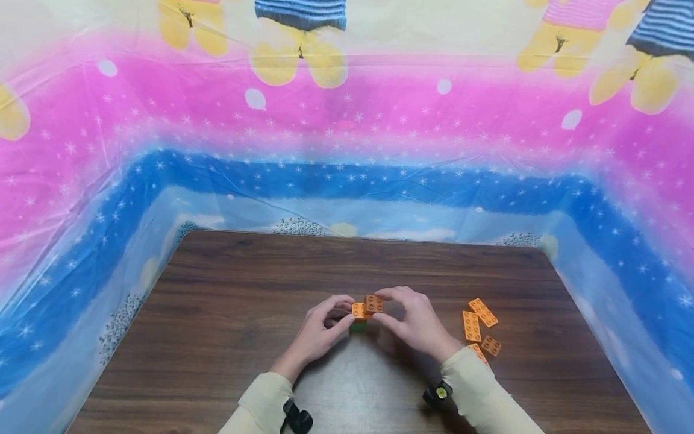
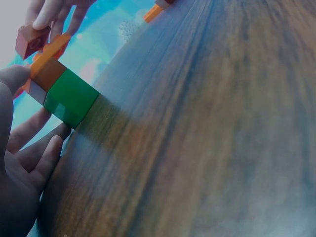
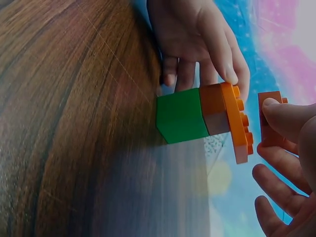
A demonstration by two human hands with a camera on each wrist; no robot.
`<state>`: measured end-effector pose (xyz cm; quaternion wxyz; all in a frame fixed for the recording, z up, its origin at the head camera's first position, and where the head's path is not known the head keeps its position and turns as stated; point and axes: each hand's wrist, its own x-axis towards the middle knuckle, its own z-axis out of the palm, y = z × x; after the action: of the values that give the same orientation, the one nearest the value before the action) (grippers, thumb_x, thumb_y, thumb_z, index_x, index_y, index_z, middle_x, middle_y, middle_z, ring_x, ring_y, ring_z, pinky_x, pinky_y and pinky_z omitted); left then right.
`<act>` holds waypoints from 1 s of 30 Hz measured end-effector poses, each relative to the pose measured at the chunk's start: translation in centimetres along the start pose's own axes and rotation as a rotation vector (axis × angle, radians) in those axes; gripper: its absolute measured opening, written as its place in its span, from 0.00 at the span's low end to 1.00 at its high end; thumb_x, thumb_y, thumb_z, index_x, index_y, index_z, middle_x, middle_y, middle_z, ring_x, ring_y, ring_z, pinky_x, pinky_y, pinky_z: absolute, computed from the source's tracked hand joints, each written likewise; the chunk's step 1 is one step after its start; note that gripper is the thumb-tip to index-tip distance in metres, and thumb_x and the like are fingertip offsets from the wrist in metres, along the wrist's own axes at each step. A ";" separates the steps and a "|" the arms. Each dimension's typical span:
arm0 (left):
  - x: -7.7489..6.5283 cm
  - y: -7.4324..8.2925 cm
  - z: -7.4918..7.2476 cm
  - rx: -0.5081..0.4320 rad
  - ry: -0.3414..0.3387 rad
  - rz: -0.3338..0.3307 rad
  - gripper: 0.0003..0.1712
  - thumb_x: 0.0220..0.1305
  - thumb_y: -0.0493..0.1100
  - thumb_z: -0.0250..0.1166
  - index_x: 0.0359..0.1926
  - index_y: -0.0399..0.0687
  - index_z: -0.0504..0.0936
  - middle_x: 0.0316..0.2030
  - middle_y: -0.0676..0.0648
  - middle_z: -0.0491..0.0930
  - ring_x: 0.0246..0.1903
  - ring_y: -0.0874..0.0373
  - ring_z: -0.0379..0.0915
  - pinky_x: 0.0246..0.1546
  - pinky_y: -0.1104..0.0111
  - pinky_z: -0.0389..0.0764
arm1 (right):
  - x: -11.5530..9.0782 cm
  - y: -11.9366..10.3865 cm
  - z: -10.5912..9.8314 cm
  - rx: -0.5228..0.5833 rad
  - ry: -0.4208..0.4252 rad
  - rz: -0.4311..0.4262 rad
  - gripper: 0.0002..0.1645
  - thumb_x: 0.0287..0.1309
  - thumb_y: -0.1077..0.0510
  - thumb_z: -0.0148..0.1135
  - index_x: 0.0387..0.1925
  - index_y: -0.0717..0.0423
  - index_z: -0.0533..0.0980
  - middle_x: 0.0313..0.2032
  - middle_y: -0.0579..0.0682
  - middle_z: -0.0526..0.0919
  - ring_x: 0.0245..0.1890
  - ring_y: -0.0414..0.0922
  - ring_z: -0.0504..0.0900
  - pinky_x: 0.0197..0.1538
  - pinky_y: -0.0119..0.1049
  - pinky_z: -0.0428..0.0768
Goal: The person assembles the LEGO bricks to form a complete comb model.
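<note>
A small stack stands on the table, with a green block [image 3: 181, 116] at the bottom, a brown layer [image 3: 212, 98] on it and a flat orange brick [image 3: 237, 128] on top. My left hand [image 1: 318, 330] holds the stack's left side, thumb and index finger on the orange brick. Between thumb and fingers of my right hand [image 1: 420, 319] is a small brown brick [image 3: 268, 116]. In the right wrist view it hovers just above the orange brick's studs, a narrow gap between them. The head view shows it over the orange brick's right end.
To the right on the wooden table [image 1: 228, 289] lie several loose bricks: orange ones [image 1: 472, 326] and a small brown one [image 1: 491, 345]. One orange brick is partly covered by the right sleeve [image 1: 477, 377]. A patterned pink and blue cloth [image 1: 347, 132] hangs around the table.
</note>
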<state>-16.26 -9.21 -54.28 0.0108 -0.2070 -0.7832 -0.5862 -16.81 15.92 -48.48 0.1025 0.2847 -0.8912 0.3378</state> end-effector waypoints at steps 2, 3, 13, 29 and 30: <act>0.0 0.0 0.0 0.004 -0.002 -0.003 0.15 0.76 0.46 0.66 0.61 0.55 0.80 0.52 0.47 0.85 0.52 0.51 0.85 0.47 0.65 0.84 | 0.1 -0.1 0.2 0.004 -0.006 0.004 0.23 0.61 0.51 0.78 0.57 0.48 0.83 0.52 0.45 0.88 0.53 0.44 0.86 0.54 0.49 0.84; 0.0 0.0 0.0 0.005 -0.002 -0.005 0.16 0.76 0.46 0.66 0.61 0.55 0.80 0.52 0.48 0.85 0.52 0.51 0.85 0.47 0.65 0.84 | 0.1 -0.1 0.2 0.006 -0.010 0.007 0.23 0.61 0.51 0.78 0.57 0.48 0.83 0.52 0.45 0.88 0.53 0.44 0.86 0.54 0.49 0.84; 0.0 -0.1 0.0 0.006 0.007 -0.001 0.16 0.76 0.45 0.66 0.60 0.56 0.81 0.51 0.50 0.85 0.52 0.54 0.85 0.47 0.66 0.84 | 0.6 -0.6 0.7 0.010 -0.032 0.022 0.22 0.62 0.51 0.78 0.56 0.46 0.84 0.51 0.44 0.87 0.53 0.44 0.85 0.55 0.50 0.83; -0.1 -0.2 0.1 0.015 0.009 0.021 0.16 0.76 0.45 0.66 0.61 0.57 0.80 0.52 0.47 0.85 0.52 0.51 0.85 0.46 0.64 0.84 | 1.0 -0.9 1.2 0.032 -0.073 0.034 0.22 0.63 0.51 0.76 0.57 0.48 0.83 0.49 0.44 0.88 0.49 0.42 0.84 0.50 0.50 0.84; -0.1 -0.1 0.1 0.014 0.009 0.024 0.16 0.76 0.45 0.66 0.61 0.56 0.80 0.52 0.47 0.85 0.52 0.51 0.85 0.46 0.64 0.84 | 1.0 -0.9 1.2 0.034 -0.075 0.034 0.22 0.63 0.51 0.76 0.57 0.48 0.83 0.49 0.44 0.87 0.48 0.42 0.84 0.49 0.51 0.84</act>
<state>-16.20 -9.22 -54.46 0.0229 -0.2135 -0.7848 -0.5813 -17.10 14.09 -48.47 0.0583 0.2839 -0.8932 0.3437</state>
